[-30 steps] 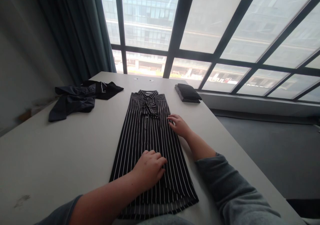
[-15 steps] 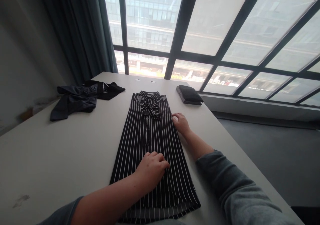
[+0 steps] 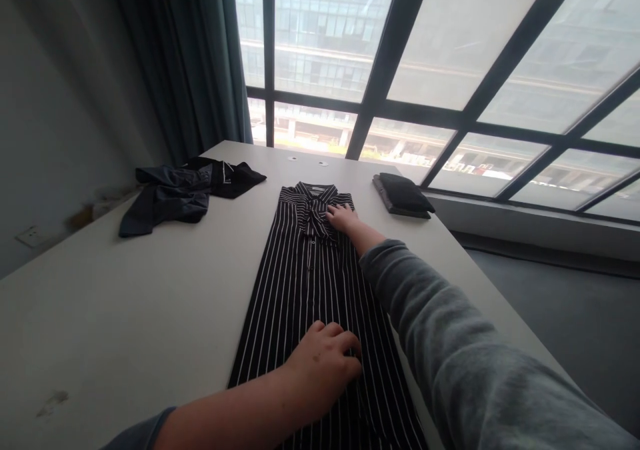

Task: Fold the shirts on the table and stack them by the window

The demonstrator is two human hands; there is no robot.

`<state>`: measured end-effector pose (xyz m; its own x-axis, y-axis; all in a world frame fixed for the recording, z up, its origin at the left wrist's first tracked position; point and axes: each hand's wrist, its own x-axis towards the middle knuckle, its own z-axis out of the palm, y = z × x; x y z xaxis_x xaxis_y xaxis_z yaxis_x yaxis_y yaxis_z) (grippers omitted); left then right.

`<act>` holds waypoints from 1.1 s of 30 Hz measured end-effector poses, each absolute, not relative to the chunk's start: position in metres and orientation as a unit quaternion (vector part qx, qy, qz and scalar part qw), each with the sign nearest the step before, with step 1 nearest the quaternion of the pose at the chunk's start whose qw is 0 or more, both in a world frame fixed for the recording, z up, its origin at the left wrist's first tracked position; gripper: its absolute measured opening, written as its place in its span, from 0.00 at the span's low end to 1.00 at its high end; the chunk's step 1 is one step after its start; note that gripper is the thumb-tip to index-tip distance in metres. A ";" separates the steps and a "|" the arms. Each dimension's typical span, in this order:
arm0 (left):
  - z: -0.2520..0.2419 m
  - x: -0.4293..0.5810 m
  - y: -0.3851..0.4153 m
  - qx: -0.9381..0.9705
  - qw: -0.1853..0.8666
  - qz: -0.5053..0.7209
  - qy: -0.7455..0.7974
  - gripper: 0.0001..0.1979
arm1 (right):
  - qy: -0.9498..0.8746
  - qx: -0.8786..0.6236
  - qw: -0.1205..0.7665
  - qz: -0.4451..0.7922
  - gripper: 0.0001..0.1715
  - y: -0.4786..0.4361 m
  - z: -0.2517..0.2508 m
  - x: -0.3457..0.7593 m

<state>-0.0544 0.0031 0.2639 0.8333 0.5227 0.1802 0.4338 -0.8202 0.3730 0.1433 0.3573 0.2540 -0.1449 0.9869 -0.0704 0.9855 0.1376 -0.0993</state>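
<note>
A black shirt with white stripes (image 3: 310,283) lies folded into a long narrow strip on the white table (image 3: 125,303), its collar at the far end. My left hand (image 3: 323,360) presses on the shirt's near part, fingers curled down on the cloth. My right hand (image 3: 343,218) is stretched far out and rests on the bow just below the collar, fingers lying flat. Its grey sleeve crosses over the shirt's right edge.
A crumpled dark garment (image 3: 185,193) lies at the table's far left. A small folded dark stack (image 3: 403,195) sits at the far right corner. Beyond the table are large windows, and a dark curtain (image 3: 190,63) hangs at the left.
My right hand has moved from the shirt's right edge up to the bow near the collar. The left hand stays pressed on the lower part. The view has shifted forward.
</note>
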 end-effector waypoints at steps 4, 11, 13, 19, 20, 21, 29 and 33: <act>0.266 -0.057 0.003 0.953 0.151 0.115 0.237 0.02 | -0.730 -0.679 0.010 0.072 0.38 0.359 0.241 0.145; 0.273 -0.055 0.000 0.959 0.129 0.108 0.229 0.03 | -0.755 -0.652 0.054 0.049 0.36 0.354 0.243 0.141; 0.274 -0.055 0.000 0.959 0.123 0.117 0.227 0.03 | -0.755 -0.650 0.073 0.048 0.36 0.355 0.248 0.140; 0.281 -0.060 -0.001 0.963 0.102 0.126 0.213 0.03 | -0.771 -0.628 0.087 0.053 0.36 0.356 0.259 0.132; 0.283 -0.061 -0.001 0.964 0.101 0.127 0.209 0.03 | -0.775 -0.624 0.084 0.055 0.36 0.356 0.259 0.129; 0.285 -0.062 -0.002 0.965 0.099 0.127 0.206 0.03 | -0.778 -0.620 0.081 0.057 0.36 0.355 0.258 0.127; 0.299 -0.071 -0.003 0.973 0.097 0.089 0.192 0.05 | -0.781 -0.618 0.054 0.079 0.36 0.348 0.236 0.120; 0.300 -0.073 -0.004 0.980 0.101 0.081 0.153 0.07 | -0.780 -0.618 0.059 0.081 0.36 0.344 0.233 0.120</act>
